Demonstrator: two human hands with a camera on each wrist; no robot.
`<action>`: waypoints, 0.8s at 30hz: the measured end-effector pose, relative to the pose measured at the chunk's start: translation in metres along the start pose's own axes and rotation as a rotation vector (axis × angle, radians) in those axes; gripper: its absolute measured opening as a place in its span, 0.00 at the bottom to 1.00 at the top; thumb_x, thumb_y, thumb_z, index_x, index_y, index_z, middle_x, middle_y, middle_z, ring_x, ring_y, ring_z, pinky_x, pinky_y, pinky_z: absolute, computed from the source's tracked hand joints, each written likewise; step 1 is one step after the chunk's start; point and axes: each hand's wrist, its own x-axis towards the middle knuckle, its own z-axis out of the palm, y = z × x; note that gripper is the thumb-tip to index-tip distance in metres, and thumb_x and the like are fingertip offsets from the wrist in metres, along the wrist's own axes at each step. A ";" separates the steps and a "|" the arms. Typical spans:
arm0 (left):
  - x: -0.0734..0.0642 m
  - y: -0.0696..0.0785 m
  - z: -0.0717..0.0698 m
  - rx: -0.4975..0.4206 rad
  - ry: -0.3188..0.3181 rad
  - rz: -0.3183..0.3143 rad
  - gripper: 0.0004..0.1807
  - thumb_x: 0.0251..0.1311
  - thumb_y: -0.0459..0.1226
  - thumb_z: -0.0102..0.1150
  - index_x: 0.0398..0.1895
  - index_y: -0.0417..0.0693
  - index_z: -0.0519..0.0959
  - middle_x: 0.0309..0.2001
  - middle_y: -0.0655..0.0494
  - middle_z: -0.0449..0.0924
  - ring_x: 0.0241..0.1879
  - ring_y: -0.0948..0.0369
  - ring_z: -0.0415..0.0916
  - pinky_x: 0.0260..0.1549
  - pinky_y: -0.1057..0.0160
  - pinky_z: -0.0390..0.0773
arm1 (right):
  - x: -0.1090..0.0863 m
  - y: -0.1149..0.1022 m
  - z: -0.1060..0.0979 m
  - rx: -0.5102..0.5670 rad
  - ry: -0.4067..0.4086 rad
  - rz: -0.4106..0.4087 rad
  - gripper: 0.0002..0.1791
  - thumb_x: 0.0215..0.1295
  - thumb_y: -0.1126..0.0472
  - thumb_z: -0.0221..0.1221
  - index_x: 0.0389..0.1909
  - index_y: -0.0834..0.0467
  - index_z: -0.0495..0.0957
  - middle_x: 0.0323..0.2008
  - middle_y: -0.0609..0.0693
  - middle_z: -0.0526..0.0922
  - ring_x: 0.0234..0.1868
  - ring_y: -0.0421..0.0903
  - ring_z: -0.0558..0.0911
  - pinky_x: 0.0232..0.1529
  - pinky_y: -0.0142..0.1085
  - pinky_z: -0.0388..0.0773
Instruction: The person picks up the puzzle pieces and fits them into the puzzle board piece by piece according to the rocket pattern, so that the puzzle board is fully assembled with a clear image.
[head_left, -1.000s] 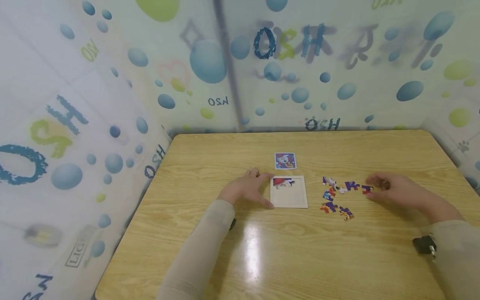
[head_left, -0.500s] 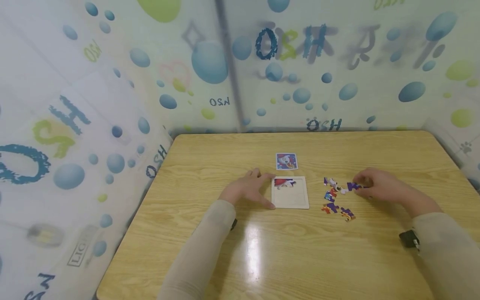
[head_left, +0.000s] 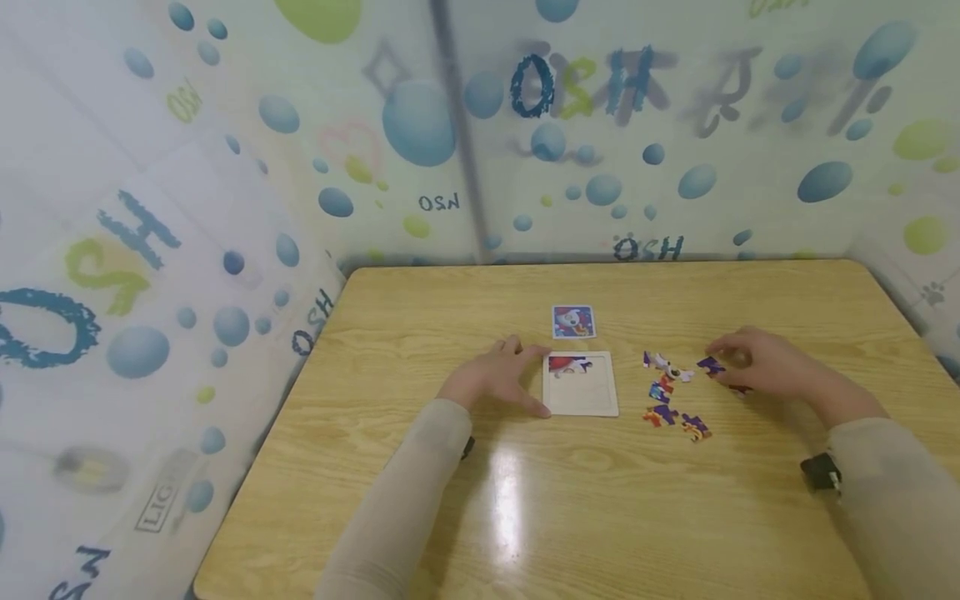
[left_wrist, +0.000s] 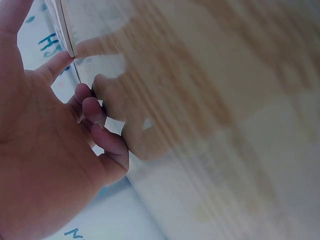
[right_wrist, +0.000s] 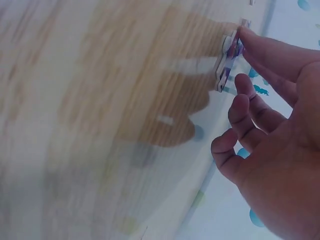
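While right fingers (head_left: 722, 348) pinch a puzzle piece (head_left: 709, 364), loose pieces (head_left: 667, 400) lie between it and the tray (head_left: 581, 400).

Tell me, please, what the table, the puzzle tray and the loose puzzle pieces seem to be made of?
Table: wood or wood-look laminate; grain lines and a glossy glare patch show. Puzzle tray: probably pale cardboard or thin wood, matt, with a raised border. Loose puzzle pieces: likely printed cardboard; the piece that the right hand pinches shows a thin, pale edge.

Purple piece (head_left: 709, 364) newly in right hand (head_left: 757, 364)
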 end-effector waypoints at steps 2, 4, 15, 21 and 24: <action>-0.001 0.000 0.000 0.002 0.000 0.000 0.62 0.47 0.71 0.75 0.85 0.83 0.50 0.79 0.48 0.57 0.79 0.45 0.57 0.70 0.32 0.73 | 0.001 0.000 0.001 -0.018 -0.001 -0.011 0.25 0.67 0.55 0.71 0.60 0.66 0.82 0.53 0.69 0.82 0.52 0.65 0.82 0.51 0.63 0.81; -0.001 0.000 0.000 0.002 0.000 0.001 0.62 0.47 0.71 0.75 0.85 0.83 0.50 0.79 0.48 0.57 0.79 0.44 0.58 0.70 0.32 0.73 | 0.002 0.000 0.001 -0.030 0.003 -0.016 0.26 0.68 0.53 0.71 0.58 0.67 0.82 0.52 0.67 0.83 0.51 0.63 0.83 0.51 0.62 0.81; 0.001 0.000 0.000 -0.002 0.004 0.005 0.62 0.47 0.71 0.76 0.84 0.83 0.51 0.76 0.49 0.59 0.74 0.48 0.62 0.67 0.36 0.76 | 0.002 -0.004 0.000 -0.035 -0.009 0.020 0.32 0.66 0.49 0.72 0.60 0.69 0.81 0.54 0.67 0.83 0.55 0.66 0.82 0.57 0.66 0.79; 0.001 0.000 0.001 -0.002 0.006 0.008 0.63 0.47 0.71 0.76 0.85 0.83 0.51 0.77 0.48 0.58 0.76 0.45 0.61 0.68 0.34 0.75 | 0.000 -0.003 0.001 -0.058 0.006 0.003 0.31 0.66 0.50 0.72 0.59 0.69 0.82 0.51 0.64 0.84 0.52 0.62 0.83 0.55 0.63 0.80; 0.000 0.000 0.001 -0.001 0.007 0.004 0.62 0.47 0.70 0.76 0.85 0.83 0.51 0.78 0.48 0.58 0.77 0.45 0.59 0.69 0.33 0.74 | 0.000 -0.006 -0.001 -0.058 0.002 0.009 0.30 0.66 0.49 0.72 0.57 0.69 0.83 0.49 0.62 0.85 0.47 0.57 0.83 0.49 0.57 0.83</action>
